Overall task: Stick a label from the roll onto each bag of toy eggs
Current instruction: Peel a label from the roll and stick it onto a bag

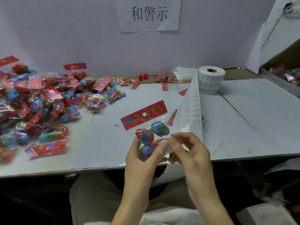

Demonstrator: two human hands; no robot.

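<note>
Head view. Bag of toy eggs (150,125) is at 6 o'clock on the surface (251,119), at the near edge, with its red header card tilted toward 12. Left hand (142,156): grip curled round the bag's lower end, over the eggs. Right hand (191,153): narrow thumb-and-forefinger grip on the near end of the label strip (190,109), just beside the bag. Whether a label is peeled, cannot tell. The strip runs up to the roll (211,80), upright at 1 o'clock. Pile of bags (40,101) lies at 9 to 10 o'clock. Paper sign (148,13) hangs on the wall at 12.
</note>
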